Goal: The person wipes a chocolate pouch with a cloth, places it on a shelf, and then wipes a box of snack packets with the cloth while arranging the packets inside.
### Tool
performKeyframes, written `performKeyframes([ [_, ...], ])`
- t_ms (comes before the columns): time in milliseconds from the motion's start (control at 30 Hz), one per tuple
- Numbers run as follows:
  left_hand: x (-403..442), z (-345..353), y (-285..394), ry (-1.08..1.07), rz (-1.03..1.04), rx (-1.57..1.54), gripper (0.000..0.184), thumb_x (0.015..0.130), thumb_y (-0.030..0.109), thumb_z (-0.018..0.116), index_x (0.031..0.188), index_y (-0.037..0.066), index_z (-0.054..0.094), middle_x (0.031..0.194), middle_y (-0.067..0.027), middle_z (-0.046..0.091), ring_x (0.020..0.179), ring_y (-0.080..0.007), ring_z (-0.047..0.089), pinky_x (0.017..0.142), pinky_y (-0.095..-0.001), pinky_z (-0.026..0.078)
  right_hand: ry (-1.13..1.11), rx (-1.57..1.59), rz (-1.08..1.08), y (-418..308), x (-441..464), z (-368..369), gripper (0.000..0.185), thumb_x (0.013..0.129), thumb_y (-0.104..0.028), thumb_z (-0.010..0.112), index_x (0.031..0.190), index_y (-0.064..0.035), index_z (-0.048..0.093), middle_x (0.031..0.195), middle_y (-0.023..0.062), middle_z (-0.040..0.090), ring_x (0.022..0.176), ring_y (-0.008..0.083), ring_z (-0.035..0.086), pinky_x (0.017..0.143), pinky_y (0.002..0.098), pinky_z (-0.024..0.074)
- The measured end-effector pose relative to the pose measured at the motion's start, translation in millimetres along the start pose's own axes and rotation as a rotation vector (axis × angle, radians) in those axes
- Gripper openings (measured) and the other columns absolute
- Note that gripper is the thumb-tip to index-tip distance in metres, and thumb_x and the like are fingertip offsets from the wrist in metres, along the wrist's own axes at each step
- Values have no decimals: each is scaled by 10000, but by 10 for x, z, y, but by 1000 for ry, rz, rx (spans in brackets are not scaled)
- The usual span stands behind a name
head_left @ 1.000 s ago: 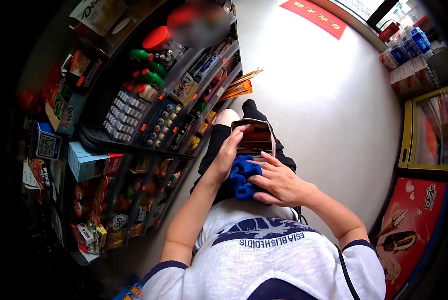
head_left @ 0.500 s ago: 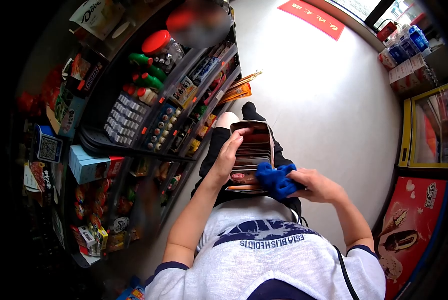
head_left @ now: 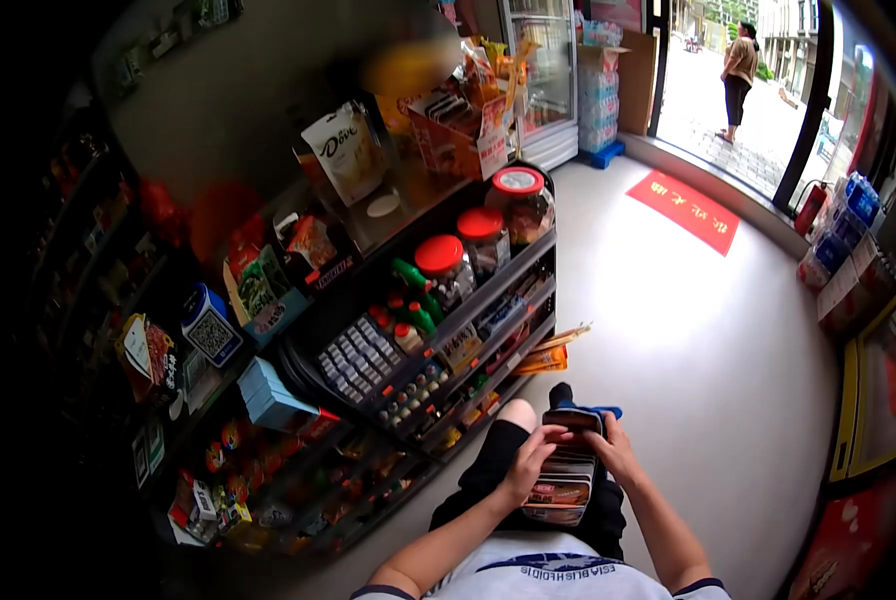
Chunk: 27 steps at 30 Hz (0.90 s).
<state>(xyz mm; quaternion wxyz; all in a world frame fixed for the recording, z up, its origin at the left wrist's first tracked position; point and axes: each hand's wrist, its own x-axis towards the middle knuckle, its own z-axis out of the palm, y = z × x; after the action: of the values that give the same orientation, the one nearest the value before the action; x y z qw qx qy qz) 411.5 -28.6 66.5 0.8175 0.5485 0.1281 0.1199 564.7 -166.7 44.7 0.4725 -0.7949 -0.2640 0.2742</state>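
An open box filled with a row of flat brown packets rests on my lap. My left hand grips the box at its left side, with its fingertips bent in over the far end. At the far right corner, my right hand is closed on a blue cloth, its thumb reaching inside the rim. The cloth lies along the far edge, and part of it is hidden behind the box and fingers.
On my left stands a snack rack with red-lidded jars on top. A red mat lies before the doorway, where a person stands outside. Freezers and stacked packs line the right.
My view has tilted up toward the doorway. My right hand has moved with the blue cloth from the box's near right side to its far end. My left hand stays on the box.
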Motion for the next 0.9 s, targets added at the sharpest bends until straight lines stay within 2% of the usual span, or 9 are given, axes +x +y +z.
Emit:
performKeyframes([
  [100,-70,-26,-25,149,111,-105,292,959,80,408,1238,15,462,1181,-124,598,1111,-182,562,1007,-327,435,-84,76,-138,183,25,-90,348,821,-132,517,1157,-40,505,985,60,548,981,172,514,880,307,434],
  [200,-170,-58,-94,232,97,-144,301,916,22,500,1216,34,484,1068,-79,601,1018,-136,568,965,-287,443,-216,266,36,97,-75,-209,426,812,-170,588,1203,-31,494,1096,133,518,1071,253,499,958,345,395],
  [367,-175,-136,-264,335,175,-251,367,890,-16,547,1238,70,468,999,-8,554,946,-93,536,921,-241,439,-211,342,-55,44,-155,-283,435,792,-132,579,1208,-41,491,1052,57,507,1004,156,489,895,282,411],
  [500,-203,-123,-152,223,-236,-249,762,888,283,686,1475,113,231,1271,-76,445,1193,-203,454,1084,-356,316,-164,438,-76,140,-172,-319,431,775,-104,554,1198,-38,504,1012,15,531,940,110,498,811,242,437],
  [533,-192,-200,-214,131,-355,-224,983,857,441,708,1536,157,57,1446,-101,314,1343,-257,337,1140,-397,235,-154,456,-89,170,-178,-323,432,772,-101,549,1196,-34,505,1011,15,537,939,109,499,808,242,439],
  [633,-86,-353,-372,-115,-441,-407,1058,842,431,737,1551,201,-13,1554,-154,79,1447,-272,161,1138,-407,217,-154,464,-88,81,-191,-337,443,750,-93,532,1188,-29,507,1020,10,558,946,102,503,843,238,426],
  [800,7,-603,-853,-331,-504,-599,1101,843,519,692,1533,315,-143,1592,-32,154,1420,-245,263,1130,-416,265,-164,311,-105,-25,-127,-336,421,726,-134,554,1132,-29,519,977,1,568,910,94,512,840,241,431],
  [833,-31,-623,-818,-361,-575,-638,1020,868,505,669,1546,311,-67,1585,-28,176,1412,-236,274,1113,-421,295,-159,354,-155,-50,-103,-303,422,734,-158,592,1126,-23,513,971,28,560,926,113,502,844,269,430],
  [900,-142,-687,-1004,-254,-517,-636,745,884,472,654,1492,209,312,1429,-72,474,1292,-243,470,1065,-416,392,-109,355,-178,-5,-18,-158,411,740,-147,591,1122,-18,510,969,34,561,927,120,502,856,279,428],
])
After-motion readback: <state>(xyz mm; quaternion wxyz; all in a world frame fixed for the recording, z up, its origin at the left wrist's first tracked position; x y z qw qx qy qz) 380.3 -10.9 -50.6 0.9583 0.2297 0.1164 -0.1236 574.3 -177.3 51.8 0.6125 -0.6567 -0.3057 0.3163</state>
